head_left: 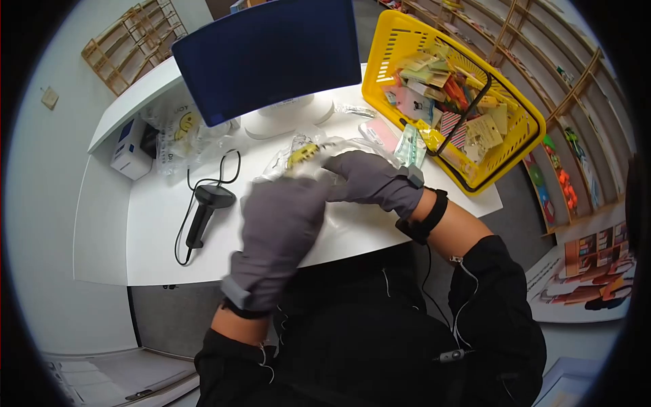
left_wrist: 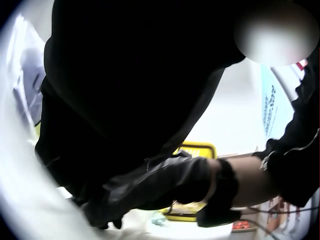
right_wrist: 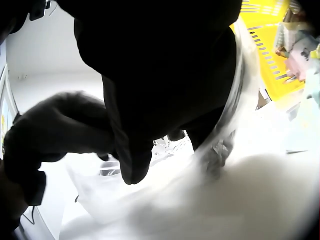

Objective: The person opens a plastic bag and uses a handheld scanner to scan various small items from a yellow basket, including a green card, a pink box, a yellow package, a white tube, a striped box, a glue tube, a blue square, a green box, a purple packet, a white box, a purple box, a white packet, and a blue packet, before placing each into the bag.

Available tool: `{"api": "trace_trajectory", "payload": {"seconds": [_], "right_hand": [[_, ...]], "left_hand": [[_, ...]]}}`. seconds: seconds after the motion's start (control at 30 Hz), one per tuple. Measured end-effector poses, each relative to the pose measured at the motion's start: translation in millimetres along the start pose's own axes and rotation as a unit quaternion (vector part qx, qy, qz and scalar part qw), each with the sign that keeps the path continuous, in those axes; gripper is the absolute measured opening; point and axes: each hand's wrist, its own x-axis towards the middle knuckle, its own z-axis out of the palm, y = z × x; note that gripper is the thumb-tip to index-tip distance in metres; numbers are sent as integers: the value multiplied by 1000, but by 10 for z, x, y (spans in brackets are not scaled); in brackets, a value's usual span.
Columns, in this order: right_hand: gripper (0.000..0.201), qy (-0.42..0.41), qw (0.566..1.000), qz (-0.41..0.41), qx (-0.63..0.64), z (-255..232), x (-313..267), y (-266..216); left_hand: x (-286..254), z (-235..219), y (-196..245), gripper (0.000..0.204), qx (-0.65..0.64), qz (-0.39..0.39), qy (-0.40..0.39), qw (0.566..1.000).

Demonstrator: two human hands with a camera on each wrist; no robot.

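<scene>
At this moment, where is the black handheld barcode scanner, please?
In the head view, the black handheld barcode scanner lies on the white desk, left of the grey-gloved left hand and nearer the person than the dark-screened monitor.

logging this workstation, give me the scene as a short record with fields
left hand: gloved, blurred, at the clear plastic bag; grip unclear
right hand: gloved, beside the left; grip unclear
in or against bag: yellow-and-black item
surface: white desk
left of hands: black handheld scanner, lying with its cable
beyond hands: monitor, dark-faced
right of monitor: yellow basket holding assorted packets
</scene>
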Motion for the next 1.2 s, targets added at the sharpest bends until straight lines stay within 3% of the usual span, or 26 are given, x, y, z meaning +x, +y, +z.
{"api": "trace_trajectory", "payload": {"seconds": [0.07, 0.23, 0.3, 0.43, 0.53, 0.57, 0.67, 0.7, 0.8, 0.83, 0.93, 1.1, 1.17, 1.2], "right_hand": [[68, -12, 1000, -9, -5, -4, 25, -23], [79, -83, 996, 12, -17, -121, 37, -128], [83, -105, 994, 26, -23, -211, 1, -184], [92, -133, 988, 45, -69, -304, -93, -194], [96, -148, 985, 11, -82, -160, -61, 0], [96, -145, 986, 15, -82, -187, -69, -17], [89, -115, 991, 60, -41, -259, -49, -204], [89, -112, 991, 64, -40, -254, -2, -184], [69, 15, 997, -52, 60, -188, 139, -39], [69, 14, 997, -50, 61, -199, 122, -78], [56, 47, 970, -11, 238, -390, -10, -387], [50, 48, 963, -29, 264, -615, -373, -648], [45, 74, 956, -12, 285, -752, -644, -666], [45, 69, 956, -14, 286, -717, -719, -569]], "left_hand": [[-20, 179, 264, 26, 96, -86, -185, 974], [-93, 1007, -510, 37, 131, -107, -49, 984], [-19, 1001, -774, 47, 153, -121, -6, 981], [130, 857, -1023, 77, 218, -46, -59, 973], [202, 771, -1080, 97, 16, -131, -300, 945], [211, 748, -1067, 97, 17, -126, -300, 945], [167, 643, -933, 82, -119, -212, -233, 942], [184, 590, -877, 82, -120, -207, -235, 942], [190, 384, -652, 56, -236, -184, -120, 947], [176, 308, -607, 56, -238, -184, -122, 946], [110, 62, -494, 38, -326, -154, -12, 933], [-280, -405, -297, 32, -414, -209, 52, 885], [-509, -430, -384, 33, -350, -102, 239, 900], [-560, -443, -463, 33, -347, -106, 241, 900]]}}
